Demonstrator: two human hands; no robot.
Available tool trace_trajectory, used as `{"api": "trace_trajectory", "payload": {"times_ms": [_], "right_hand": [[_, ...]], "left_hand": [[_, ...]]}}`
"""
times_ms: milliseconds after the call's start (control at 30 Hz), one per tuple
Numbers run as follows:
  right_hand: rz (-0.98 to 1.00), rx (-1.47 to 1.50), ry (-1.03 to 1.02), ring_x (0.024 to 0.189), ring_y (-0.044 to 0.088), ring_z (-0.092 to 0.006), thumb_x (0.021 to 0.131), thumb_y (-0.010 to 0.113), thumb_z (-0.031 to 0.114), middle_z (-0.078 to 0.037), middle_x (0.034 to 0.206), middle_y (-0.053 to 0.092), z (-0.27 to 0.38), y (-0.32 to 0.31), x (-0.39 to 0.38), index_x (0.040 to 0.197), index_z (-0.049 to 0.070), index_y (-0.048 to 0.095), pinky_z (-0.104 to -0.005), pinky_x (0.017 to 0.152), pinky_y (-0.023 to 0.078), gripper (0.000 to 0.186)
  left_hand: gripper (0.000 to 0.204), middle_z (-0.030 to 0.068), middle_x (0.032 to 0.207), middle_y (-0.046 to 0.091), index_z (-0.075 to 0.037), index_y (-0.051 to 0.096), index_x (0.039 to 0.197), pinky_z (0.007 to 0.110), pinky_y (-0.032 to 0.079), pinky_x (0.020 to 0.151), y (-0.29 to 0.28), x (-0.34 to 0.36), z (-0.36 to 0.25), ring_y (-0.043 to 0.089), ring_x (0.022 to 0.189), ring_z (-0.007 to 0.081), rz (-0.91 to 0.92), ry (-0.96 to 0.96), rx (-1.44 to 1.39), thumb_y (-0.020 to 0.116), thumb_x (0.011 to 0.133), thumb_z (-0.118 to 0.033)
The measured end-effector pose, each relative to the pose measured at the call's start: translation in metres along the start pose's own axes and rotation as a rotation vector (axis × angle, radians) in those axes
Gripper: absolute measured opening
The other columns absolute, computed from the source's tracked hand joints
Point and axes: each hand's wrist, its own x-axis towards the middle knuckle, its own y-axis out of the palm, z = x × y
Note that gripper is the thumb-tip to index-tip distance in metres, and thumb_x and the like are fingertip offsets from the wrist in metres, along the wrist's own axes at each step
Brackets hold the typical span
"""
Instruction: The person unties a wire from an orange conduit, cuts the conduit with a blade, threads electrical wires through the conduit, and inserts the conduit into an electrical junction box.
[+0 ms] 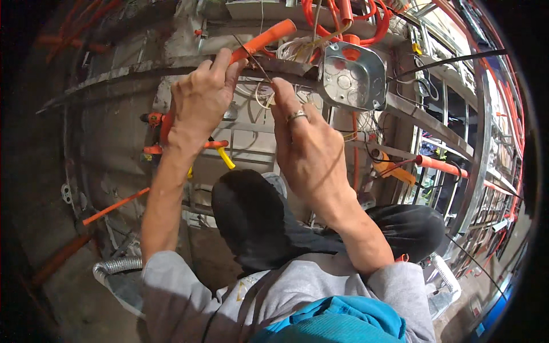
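Observation:
My left hand [201,97] pinches a thin dark tie wire [253,57] where it crosses an orange corrugated conduit [264,37] lying on a dark steel bar [143,70]. My right hand [303,143], a ring on one finger, reaches up with its fingertips at the lower end of the same wire, just under the bar. A square silver metal junction box [351,75] sits right of both hands on that bar, with white wires [291,48] coiled behind it.
Orange conduits [343,17] loop at the top and run down the right [440,166]. Yellow-handled pliers [224,155] and orange fittings [153,118] lie below my left hand. A grey flexible metal duct [117,266] is lower left. My dark-trousered knees [257,223] are below.

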Motion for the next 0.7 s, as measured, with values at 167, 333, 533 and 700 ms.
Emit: {"api": "trace_trajectory", "payload": {"times_ms": [167, 333, 533, 700], "right_hand": [[0.061, -0.070, 0.012, 0.066, 0.068, -0.0412, 0.095, 0.057, 0.008, -0.022, 0.086, 0.063, -0.005, 0.027, 0.044, 0.145, 0.003, 0.045, -0.0497, 0.054, 0.056, 0.052], [-0.087, 0.071, 0.089, 0.069, 0.066, -0.0421, 0.100, 0.056, 0.009, -0.019, 0.080, 0.064, 0.000, 0.001, -0.011, 0.137, 0.006, 0.051, -0.0515, 0.058, 0.053, 0.038], [0.022, 0.016, 0.007, 0.072, 0.069, -0.0414, 0.086, 0.064, 0.006, -0.023, 0.091, 0.064, -0.008, 0.004, 0.005, 0.140, 0.002, 0.044, -0.0480, 0.060, 0.057, 0.058], [0.027, -0.011, 0.039, 0.072, 0.067, -0.0435, 0.093, 0.057, 0.006, -0.021, 0.081, 0.065, 0.003, 0.008, 0.024, 0.141, 0.010, 0.047, -0.0519, 0.064, 0.055, 0.049]], "left_hand": [[0.028, 0.0108, 0.070, 0.066, -0.013, 0.058, 0.100, 0.046, 0.053, 0.049, 0.009, -0.003, 0.008, 0.069, 0.060, 0.0356, 0.026, -0.010, -0.045, 0.056, 0.105, -0.041], [0.028, 0.0111, 0.070, 0.067, -0.013, 0.058, 0.101, 0.047, 0.053, 0.050, 0.004, 0.001, 0.002, 0.069, 0.061, 0.0360, 0.004, -0.004, -0.034, 0.055, 0.105, -0.040], [0.029, 0.0109, 0.071, 0.068, -0.013, 0.058, 0.100, 0.047, 0.053, 0.050, 0.006, -0.001, 0.005, 0.068, 0.060, 0.0360, -0.018, 0.011, -0.005, 0.053, 0.105, -0.041], [0.028, 0.0110, 0.071, 0.068, -0.013, 0.059, 0.101, 0.048, 0.052, 0.050, 0.002, -0.003, 0.002, 0.068, 0.061, 0.0356, -0.032, -0.012, -0.014, 0.053, 0.106, -0.041]]}}
